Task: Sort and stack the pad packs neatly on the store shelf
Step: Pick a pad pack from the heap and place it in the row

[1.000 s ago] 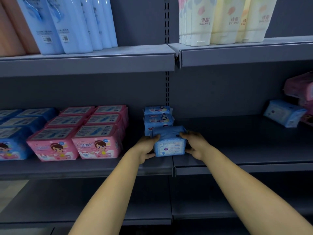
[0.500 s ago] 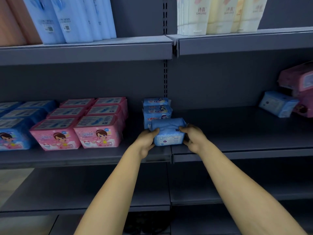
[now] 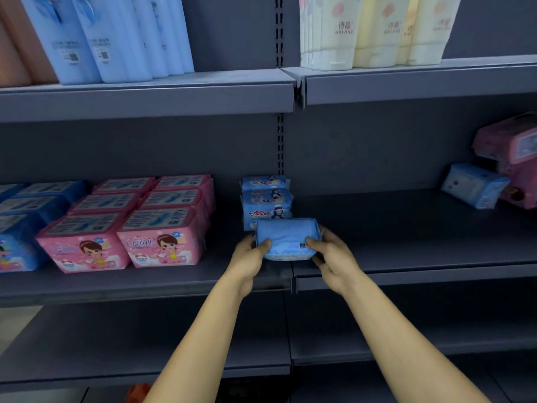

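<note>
I hold a small blue pad pack (image 3: 286, 238) between both hands at the front of the middle shelf (image 3: 406, 257). My left hand (image 3: 250, 257) grips its left end and my right hand (image 3: 334, 257) grips its right end, thumbs on its front. Directly behind it stands a row of matching blue packs (image 3: 266, 199) running toward the back panel. Its plain blue side faces up and its printed face is tilted down toward me.
Pink pad packs (image 3: 162, 225) stand in rows to the left, with darker blue packs (image 3: 17, 225) beyond them. At the far right lie a loose blue pack (image 3: 472, 186) and pink packs (image 3: 511, 158). The upper shelf carries tall pouches (image 3: 122, 36).
The pack has been rolled forward in my hands, so its printed face now points downward and the plain side shows. My head has moved closer and the view has shifted slightly.
</note>
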{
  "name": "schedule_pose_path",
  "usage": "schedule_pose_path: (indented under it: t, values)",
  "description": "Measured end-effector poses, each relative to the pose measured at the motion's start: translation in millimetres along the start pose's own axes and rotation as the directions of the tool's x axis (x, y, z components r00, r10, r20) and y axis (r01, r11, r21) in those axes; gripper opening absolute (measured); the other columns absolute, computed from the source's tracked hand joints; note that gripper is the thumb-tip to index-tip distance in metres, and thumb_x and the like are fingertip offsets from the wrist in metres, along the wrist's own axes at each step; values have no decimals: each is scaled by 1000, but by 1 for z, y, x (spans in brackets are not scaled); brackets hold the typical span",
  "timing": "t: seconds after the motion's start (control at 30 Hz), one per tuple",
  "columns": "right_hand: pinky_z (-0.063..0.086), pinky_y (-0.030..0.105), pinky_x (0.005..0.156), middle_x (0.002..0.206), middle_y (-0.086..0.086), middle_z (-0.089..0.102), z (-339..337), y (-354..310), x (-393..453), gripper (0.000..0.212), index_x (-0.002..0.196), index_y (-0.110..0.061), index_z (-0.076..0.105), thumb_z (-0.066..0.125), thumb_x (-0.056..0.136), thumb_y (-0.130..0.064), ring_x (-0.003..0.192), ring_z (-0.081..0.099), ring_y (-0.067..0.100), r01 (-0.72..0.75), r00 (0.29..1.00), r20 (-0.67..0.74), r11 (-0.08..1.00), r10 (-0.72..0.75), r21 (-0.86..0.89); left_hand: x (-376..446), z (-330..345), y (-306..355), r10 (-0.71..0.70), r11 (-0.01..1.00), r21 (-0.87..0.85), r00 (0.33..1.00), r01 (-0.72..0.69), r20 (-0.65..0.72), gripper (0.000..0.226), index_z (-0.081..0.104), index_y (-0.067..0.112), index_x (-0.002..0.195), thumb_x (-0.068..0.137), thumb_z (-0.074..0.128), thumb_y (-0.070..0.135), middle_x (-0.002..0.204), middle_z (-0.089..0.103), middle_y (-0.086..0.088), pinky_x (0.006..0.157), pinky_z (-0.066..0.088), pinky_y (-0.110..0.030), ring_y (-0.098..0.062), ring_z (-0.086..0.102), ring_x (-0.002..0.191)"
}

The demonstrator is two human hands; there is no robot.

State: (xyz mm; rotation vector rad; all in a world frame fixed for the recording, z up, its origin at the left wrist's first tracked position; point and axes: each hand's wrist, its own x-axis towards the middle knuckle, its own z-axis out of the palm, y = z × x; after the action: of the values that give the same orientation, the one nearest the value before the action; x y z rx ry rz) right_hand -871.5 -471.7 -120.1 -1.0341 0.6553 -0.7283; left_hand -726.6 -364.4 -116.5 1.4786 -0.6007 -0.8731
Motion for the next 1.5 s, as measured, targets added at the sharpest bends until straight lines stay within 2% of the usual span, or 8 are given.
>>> schedule_pose_path:
  t: [0.13,0.37,0.5,0.77,1.03,1.2,1.4,1.5]
  values:
    - [45,31,92,113,0,67,0,-3,0,43,122,-21,59,58,85,1,105,61,17,-17,1000,-5,1000,17,21,0,2,6,11,996,-86,1000,-13,-24,40,54,14,131,91,58,9,122,64,-3,105,43,-35,-18,59,113]
    - [53,40,81,104,7,69,10,-14,6,29,113,-12,63,61,90,-29,93,66,22,-40,996,-78,986,53,159,-3,8,18,2,955,-296,997,-24,-75,35,59,15,122,93,59,33,114,68,-3,93,52,-36,-17,65,104]
    - [54,32,62,87,5,70,16,-17,7,5,92,-13,61,61,88,-13,73,68,17,27,994,-111,987,-9,160,1,9,26,-7,934,-352,986,-53,-169,24,58,15,108,90,64,29,103,70,-5,83,56,-39,-20,69,92]
    - [55,29,64,102,7,71,26,-20,7,39,108,-14,63,52,81,12,84,70,20,138,990,-1,981,-139,137,6,-1,28,26,937,-339,985,-83,-169,23,54,6,104,83,62,1,97,69,-11,59,55,-30,-19,70,74]
    - [55,27,69,113,0,65,28,-11,6,68,115,-24,57,41,74,28,98,66,13,211,977,27,977,-211,-13,6,-7,18,163,939,-284,979,-192,-124,55,47,3,126,77,60,-17,121,62,-14,79,58,-38,-26,65,105]
    - [57,32,78,114,0,64,34,3,7,72,128,-30,49,56,79,22,104,64,15,211,978,15,977,-210,-25,10,-8,16,236,943,-210,963,-260,-132,71,51,20,122,71,51,-28,123,59,-2,84,57,-39,-19,61,112]
    - [58,35,73,112,10,67,46,8,13,28,114,-21,59,62,90,-7,93,70,21,226,972,-61,974,-226,-8,13,-4,10,192,904,-323,941,-281,-280,29,59,21,105,88,52,-1,97,68,1,62,56,-26,-12,70,81]
    - [56,24,68,110,-7,65,50,11,19,31,113,-30,53,60,92,-9,92,69,9,253,962,-101,967,-253,-17,20,2,10,169,917,-288,923,-276,-347,17,60,29,98,92,59,13,90,68,7,56,52,-19,-5,70,74]
